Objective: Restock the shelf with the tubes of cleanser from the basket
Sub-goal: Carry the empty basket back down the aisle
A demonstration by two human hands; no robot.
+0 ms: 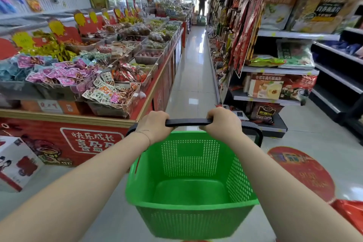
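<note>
A green perforated plastic basket (pixel 241 179) hangs in front of me over the aisle floor. Its inside shows only bare green bottom; no tubes of cleanser are visible in it. A black handle bar (pixel 187 122) spans above it. My left hand (pixel 154 125) grips the left part of the bar and my right hand (pixel 223 123) grips the right part, fingers curled over it. No cleanser shelf can be made out.
A red snack counter (pixel 94 139) with trays of packets runs along the left. Grey shelves (pixel 280 70) of bagged goods line the right. A tiled aisle (pixel 193 76) leads ahead to a person (pixel 202 1) standing at the far end. A white box (pixel 15 161) sits low left; a red floor sticker (pixel 304 173) lies right.
</note>
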